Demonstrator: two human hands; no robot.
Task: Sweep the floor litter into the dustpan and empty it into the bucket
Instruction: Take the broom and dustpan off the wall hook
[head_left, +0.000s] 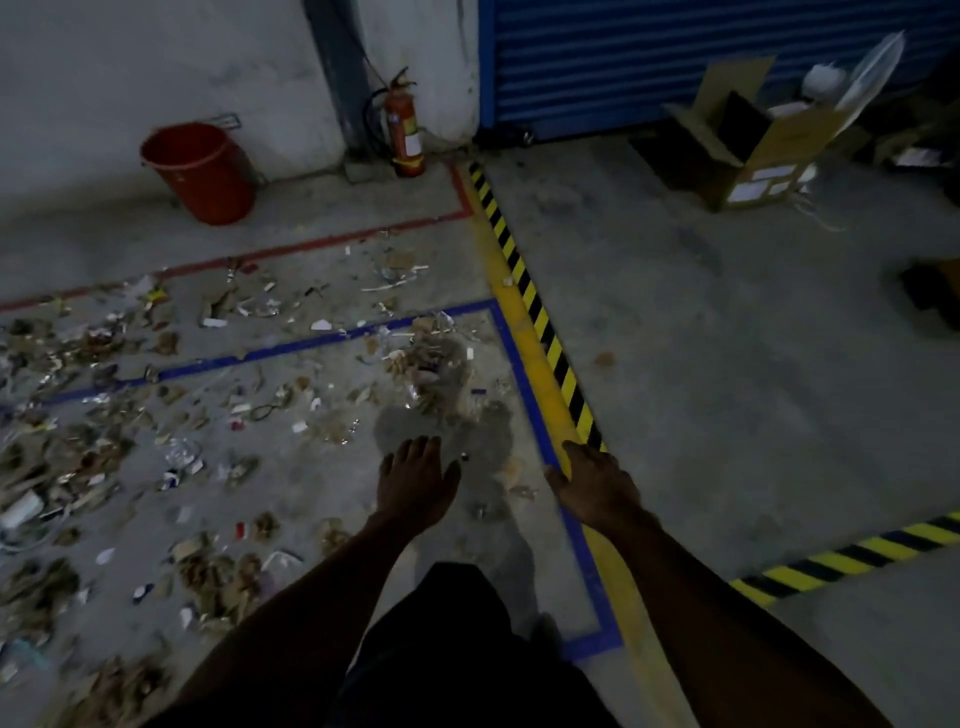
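Litter (130, 426) of paper scraps, foil and brown debris covers the concrete floor on the left, with a denser pile (431, 364) near the blue tape corner. A red bucket (202, 174) stands upright against the far wall at the left. My left hand (415, 483) is stretched forward, palm down, fingers apart and holding nothing. My right hand (595, 486) is also extended, palm down and empty, over the yellow floor stripe. No dustpan or broom is in view.
A red fire extinguisher (405, 130) stands by the wall pillar. An open cardboard box (753, 145) with packing sits before the blue roller shutter (675, 52). Yellow-black hazard tape (535, 306) and blue tape (291, 348) mark the floor. Bare concrete lies to the right.
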